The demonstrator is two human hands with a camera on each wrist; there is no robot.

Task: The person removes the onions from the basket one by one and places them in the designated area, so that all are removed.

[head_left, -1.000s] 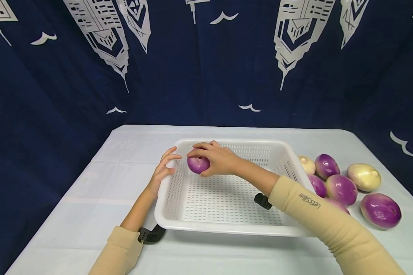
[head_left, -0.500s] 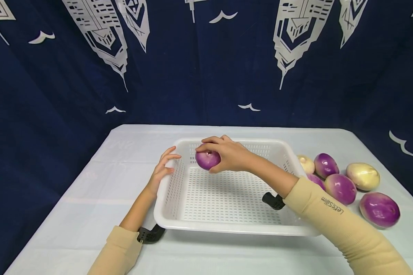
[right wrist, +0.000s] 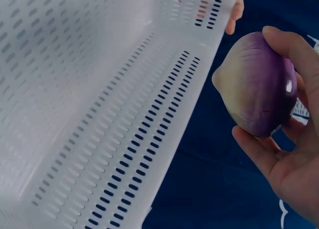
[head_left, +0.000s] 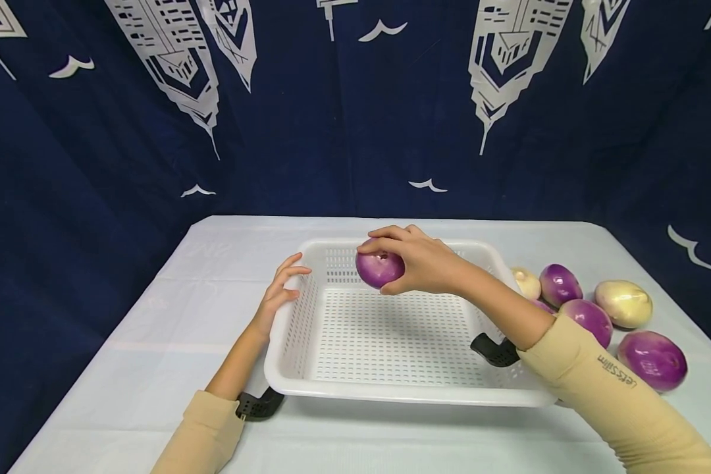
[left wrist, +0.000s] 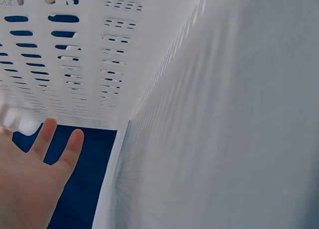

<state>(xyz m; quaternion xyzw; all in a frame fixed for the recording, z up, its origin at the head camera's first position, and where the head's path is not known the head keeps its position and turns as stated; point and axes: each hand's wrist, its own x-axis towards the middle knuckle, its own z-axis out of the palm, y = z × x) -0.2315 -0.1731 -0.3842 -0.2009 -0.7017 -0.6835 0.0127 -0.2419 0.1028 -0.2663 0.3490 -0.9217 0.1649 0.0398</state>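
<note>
My right hand (head_left: 429,263) holds a glossy purple and cream turnip (head_left: 377,268) between thumb and fingers. In the head view it overlaps the far side of a white perforated plastic basket (head_left: 403,393). The right wrist view shows the turnip's (right wrist: 256,84) pale pointed end facing the basket wall (right wrist: 134,139), with the fingers round its purple side. My left hand (head_left: 274,296) is at the basket's left rim, its fingers spread and fairly straight. In the left wrist view, fingers of the left hand (left wrist: 37,169) show beside the perforated wall (left wrist: 89,45).
Right of the basket lie several turnips, among them a mostly cream one (head_left: 623,303) and a purple one (head_left: 653,360). A white cloth (head_left: 154,342) covers the table. Behind it hangs a dark blue printed curtain (head_left: 343,145).
My right hand has moved to the right and slightly up with the turnip, away from the basket's left side. The left hand and the basket have stayed in place.
</note>
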